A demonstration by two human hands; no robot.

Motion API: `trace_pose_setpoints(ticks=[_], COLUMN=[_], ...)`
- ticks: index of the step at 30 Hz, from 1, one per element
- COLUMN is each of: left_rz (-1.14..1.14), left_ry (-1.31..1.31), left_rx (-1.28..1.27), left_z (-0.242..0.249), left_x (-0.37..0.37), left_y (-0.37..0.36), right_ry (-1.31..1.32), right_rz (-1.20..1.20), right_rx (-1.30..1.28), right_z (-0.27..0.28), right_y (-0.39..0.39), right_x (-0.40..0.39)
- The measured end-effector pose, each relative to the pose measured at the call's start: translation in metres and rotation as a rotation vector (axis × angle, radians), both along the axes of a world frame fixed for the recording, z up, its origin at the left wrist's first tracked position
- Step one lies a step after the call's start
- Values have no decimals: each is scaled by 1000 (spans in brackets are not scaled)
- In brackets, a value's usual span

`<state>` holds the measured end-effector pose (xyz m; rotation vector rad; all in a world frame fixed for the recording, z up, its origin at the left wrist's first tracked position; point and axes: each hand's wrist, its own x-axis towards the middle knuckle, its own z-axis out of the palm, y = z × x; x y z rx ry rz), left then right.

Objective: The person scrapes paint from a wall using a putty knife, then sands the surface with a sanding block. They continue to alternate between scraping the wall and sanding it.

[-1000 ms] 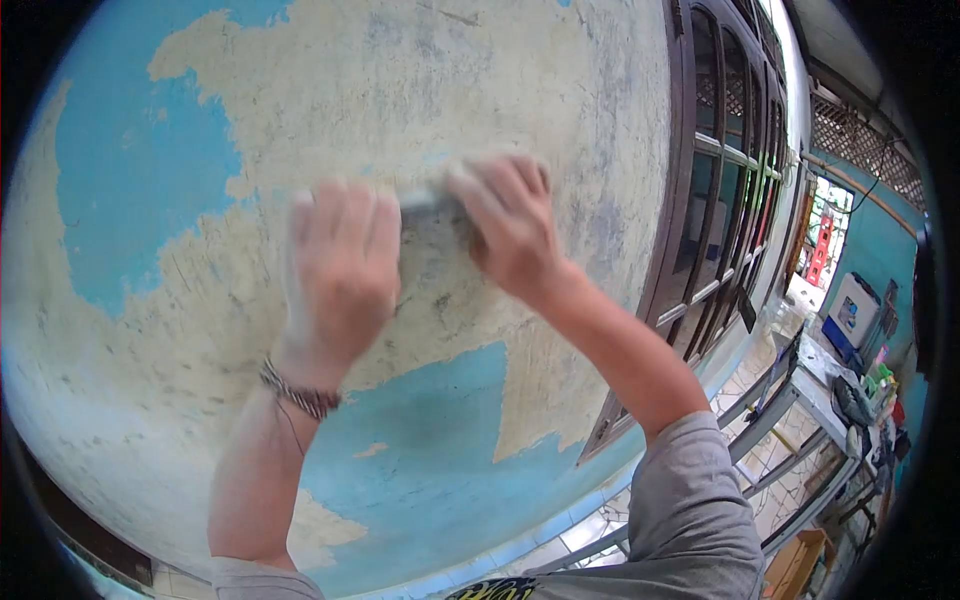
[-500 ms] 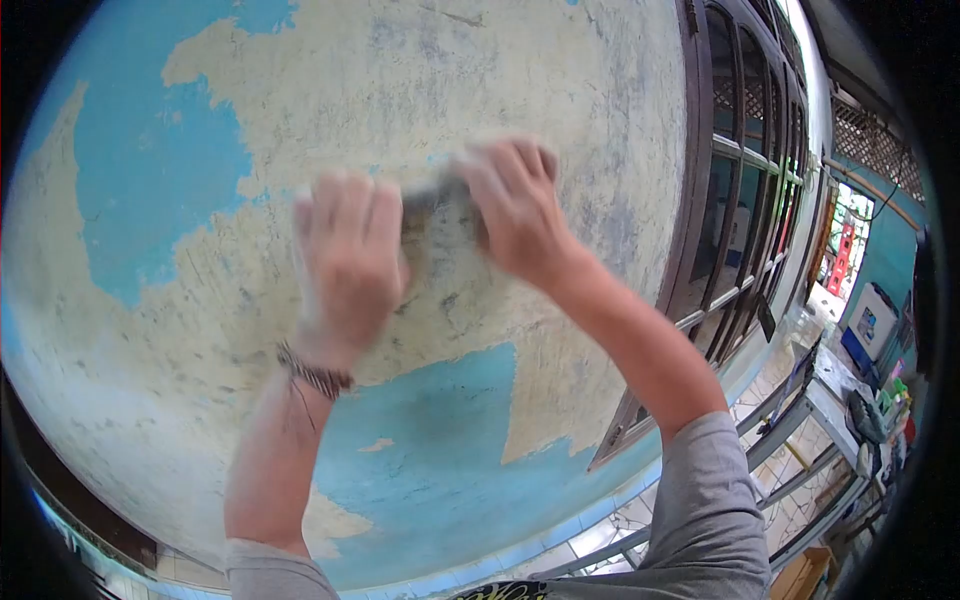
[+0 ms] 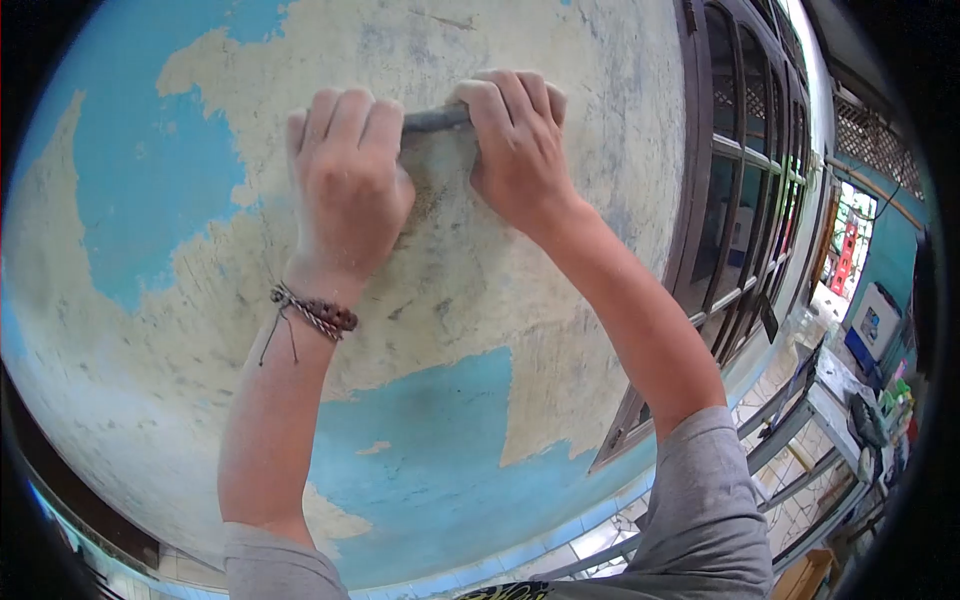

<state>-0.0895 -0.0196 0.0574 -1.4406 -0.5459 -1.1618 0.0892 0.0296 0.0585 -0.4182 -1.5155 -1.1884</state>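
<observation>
A dark grey bar-like tool (image 3: 436, 120) lies sideways against the wall (image 3: 470, 290), its middle showing between my two hands. My left hand (image 3: 350, 180), with a braided bracelet at the wrist, has its fingers curled over the tool's left end. Around the right end wrap the fingers of my right hand (image 3: 522, 145). Both ends of the tool are hidden by my hands. The wall surface is patchy, with blue paint (image 3: 430, 420) and bare, scuffed cream areas.
A dark-framed window (image 3: 735, 170) with bars is set in the wall at the right. Beyond it stands a metal table (image 3: 830, 405) with clutter on it, and a white and blue container (image 3: 875, 325). Pale tiled floor shows at the lower right.
Both hands have moved up the wall together with the tool between them. They were blurred by motion before and look sharp now.
</observation>
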Motion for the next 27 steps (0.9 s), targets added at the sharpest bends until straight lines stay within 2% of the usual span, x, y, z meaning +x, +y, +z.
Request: trace_pose_setpoints(ticks=[1,4,7,10,11,14,15,16,18,19,21,22,24,27], left_rz=[-24,-96,-51,-62,-99,-90,-100,-77,-34,35,-4,-21,-23,-30], left_ry=[2,82,68,33,10,61,103,112,132,106,45,9,28,115], left_rx=[4,-101,-103,-23,-68,-132,-214,-194,-144,-130,-76,-49,-40,-160], left_z=[-2,-64,-49,6,5,-41,-59,-63,-56,-37,5,15,-9,-61], left_x=[0,-3,4,14,15,13,15,15,18,22,31,34,33,28], left_y=[1,0,-1,4,8,3,-2,0,3,0,7,10,9,1], right_ry=[12,10,14,37,16,61,45,39,28,8,4,26,72,86], right_rz=[-16,70,36,50,38,-32,9,16,27,46,73,35,-41,51], right_rx=[-8,-38,-77,-38,-43,-56,-93,-97,-98,-41,-17,-29,-62,-72], right_z=[-2,-71,-57,-1,2,-51,-73,-79,-74,-49,1,3,-8,-80], right_y=[-2,1,1,1,3,1,-5,-3,4,7,7,8,3,-1], right_x=[-1,3,9,13,16,18,19,23,29,32,33,32,30,29])
